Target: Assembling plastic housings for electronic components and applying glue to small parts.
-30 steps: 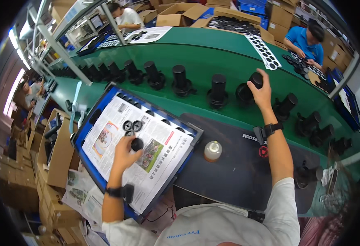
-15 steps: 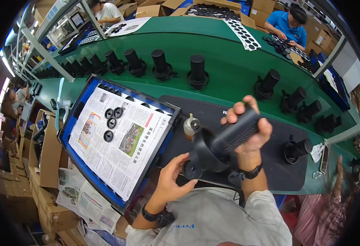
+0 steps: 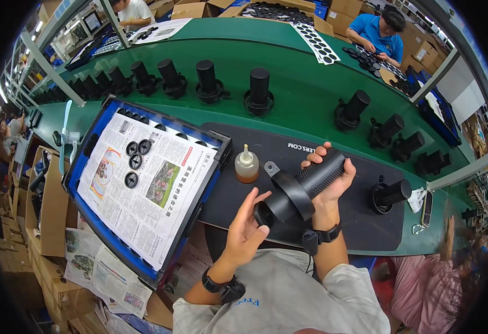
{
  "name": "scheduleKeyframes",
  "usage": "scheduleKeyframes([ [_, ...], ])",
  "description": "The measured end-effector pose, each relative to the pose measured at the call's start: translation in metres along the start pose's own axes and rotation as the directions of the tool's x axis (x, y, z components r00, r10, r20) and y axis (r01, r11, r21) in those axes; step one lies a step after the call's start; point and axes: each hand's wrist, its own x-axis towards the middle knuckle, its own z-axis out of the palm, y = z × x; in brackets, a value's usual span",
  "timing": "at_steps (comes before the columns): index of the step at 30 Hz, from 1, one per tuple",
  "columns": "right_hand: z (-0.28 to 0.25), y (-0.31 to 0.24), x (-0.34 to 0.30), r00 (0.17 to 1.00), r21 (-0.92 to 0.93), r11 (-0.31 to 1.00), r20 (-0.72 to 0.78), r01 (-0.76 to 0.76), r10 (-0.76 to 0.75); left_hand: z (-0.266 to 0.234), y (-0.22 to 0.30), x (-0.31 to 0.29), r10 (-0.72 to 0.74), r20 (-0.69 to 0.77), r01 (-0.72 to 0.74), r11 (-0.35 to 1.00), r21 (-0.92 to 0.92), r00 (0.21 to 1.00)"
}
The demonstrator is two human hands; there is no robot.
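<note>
A black plastic cylinder assembly point(image 3: 293, 195) with a dotted grip and a wide ring is tilted in front of me over the dark mat. My right hand point(image 3: 333, 181) is wrapped around its dotted upper end. At the round lower end, my left hand point(image 3: 243, 231) steadies it with the thumb on the rim and fingers behind. Whether a separate small part is in my left hand is hidden. A small tab with a hole sticks up from the ring. Just left of it stands a squeeze bottle point(image 3: 247, 165) with amber liquid.
On the left lies a blue tray point(image 3: 93, 146) covered by a newspaper point(image 3: 138, 222) bearing several black round caps point(image 3: 135, 162). Similar assemblies point(image 3: 259, 92) line the bench's back; another point(image 3: 391, 195) lies on the mat point(image 3: 360, 222). A person in blue point(image 3: 385, 42) works opposite.
The assembly has turned so its ring and round lower end show more clearly. My left hand has moved up against that end, and the bottle has come into plain sight as the view shifted.
</note>
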Motion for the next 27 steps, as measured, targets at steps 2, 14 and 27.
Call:
scheduleKeyframes([
  [2,-0.001,0.001,0.002,1.000,0.004,1.000,-0.004,-0.001,0.001,-0.005,-0.005,-0.003,-0.019,0.013,0.018,1.000,0.023,1.000],
  [14,0.001,0.002,0.001,0.960,-0.038,0.998,0.275,0.056,-0.043,-0.017,-0.005,-0.009,-0.216,0.019,0.214,0.974,0.075,0.976],
  [27,0.025,-0.012,-0.001,0.825,-0.094,0.990,0.548,-0.105,0.139,-0.021,-0.017,-0.011,-0.450,0.245,0.504,0.653,-0.565,0.859],
])
